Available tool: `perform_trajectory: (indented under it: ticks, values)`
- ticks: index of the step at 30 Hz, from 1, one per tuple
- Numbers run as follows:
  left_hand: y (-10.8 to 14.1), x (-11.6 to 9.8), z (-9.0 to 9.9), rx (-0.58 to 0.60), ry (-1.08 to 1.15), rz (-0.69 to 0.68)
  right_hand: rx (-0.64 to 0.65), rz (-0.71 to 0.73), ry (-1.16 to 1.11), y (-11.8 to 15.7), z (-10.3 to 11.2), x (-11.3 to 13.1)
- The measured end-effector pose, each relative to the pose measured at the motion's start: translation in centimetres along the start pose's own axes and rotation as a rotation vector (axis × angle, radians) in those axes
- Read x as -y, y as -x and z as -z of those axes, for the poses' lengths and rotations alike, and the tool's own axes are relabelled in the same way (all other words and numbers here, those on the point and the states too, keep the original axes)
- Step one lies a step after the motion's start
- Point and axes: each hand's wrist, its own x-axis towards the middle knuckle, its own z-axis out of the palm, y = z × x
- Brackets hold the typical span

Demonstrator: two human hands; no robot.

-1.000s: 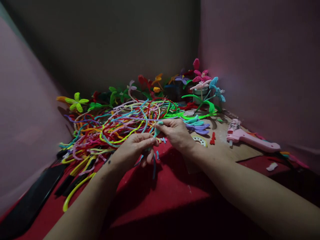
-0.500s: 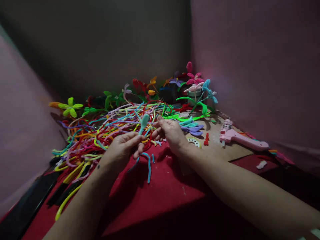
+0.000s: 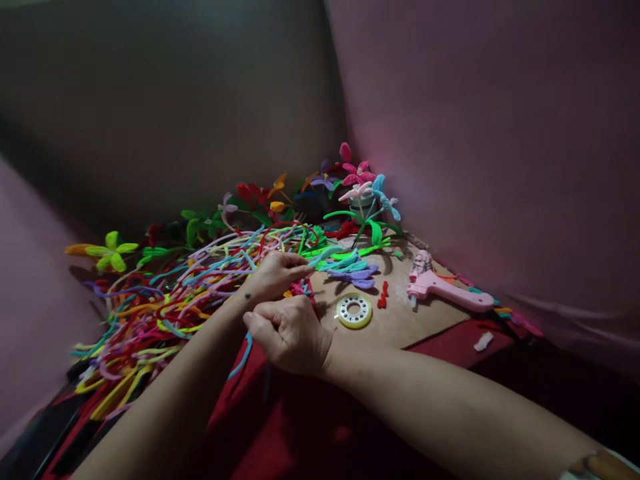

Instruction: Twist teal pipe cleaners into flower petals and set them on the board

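Note:
My left hand [image 3: 280, 273] reaches over the pile's right side, fingers pinched on a turquoise fuzzy petal [image 3: 326, 256]. Its tip meets a small heap of turquoise petals [image 3: 353, 263], beside purple petals [image 3: 357, 275]. Nearer to me, my right hand [image 3: 290, 333] is closed in a loose fist above the red tabletop, its fingertips hidden. A light blue pipe cleaner [image 3: 243, 360] shows just below its thumb; whether the hand grips it is unclear.
A tangle of colourful pipe cleaners [image 3: 200, 287] spreads left. Finished fuzzy flowers [image 3: 357, 173] stand behind. On a brown board [image 3: 395, 327] lie a tape roll [image 3: 354, 311], red twisted bits [image 3: 383, 295] and a pink glue gun [image 3: 450, 291]. Pink cloth [image 3: 475, 167] hangs at right.
My left hand has carried the turquoise petal rightward to the petal heap. My right hand has drawn back toward me and closed. The view has turned slightly right.

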Motion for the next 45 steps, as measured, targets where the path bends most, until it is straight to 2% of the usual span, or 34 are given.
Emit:
perform_trajectory:
  ticks: [5, 11, 16, 23, 29, 31, 35, 37, 39, 42, 45]
  values:
    - [-3.5, -0.7, -1.5, 0.011, -0.221, -0.09, -0.05, 0.165, 0.163, -0.2, -0.6, -0.3]
    - [-5.7, 0.5, -2.2, 0.022, -0.299, -0.098, 0.025, 0.266, 0.252, -0.2, -1.7, -0.6]
    - [-6.0, 0.6, -2.7, -0.015, -0.422, -0.177, 0.035, 0.342, 0.283, -0.1, -2.1, -0.4]
    - [-6.7, 1.9, -3.0, 0.004, -0.614, -0.338, 0.114, 0.291, 0.289, -0.2, -2.0, -0.5]
    - [-6.0, 1.4, -2.4, 0.013, -0.542, -0.339, 0.124, 0.262, 0.276, 0.0, -1.8, -0.8]
    - [-5.2, 0.8, -1.6, -0.033, -0.476, -0.333, 0.113, 0.248, 0.262, 0.1, -1.7, -0.9]
    - [-2.2, -0.1, 1.3, -0.255, -0.34, -0.296, 0.084, 0.146, 0.171, 0.3, -1.4, -1.3]
    - [-0.2, 0.0, 3.0, -0.323, -0.275, -0.241, 0.033, -0.028, 0.073, 0.0, -1.2, -1.7]
    - [2.0, 0.6, 4.6, -0.372, -0.238, -0.17, -0.071, -0.239, -0.094, -0.4, -1.0, -2.1]
    - [4.6, 2.6, 6.3, -0.37, -0.209, -0.04, -0.193, -0.478, -0.334, -1.1, -0.7, -2.9]
    - [6.1, 5.1, 6.7, -0.294, -0.252, 0.081, -0.262, -0.594, -0.423, -1.4, -0.7, -3.7]
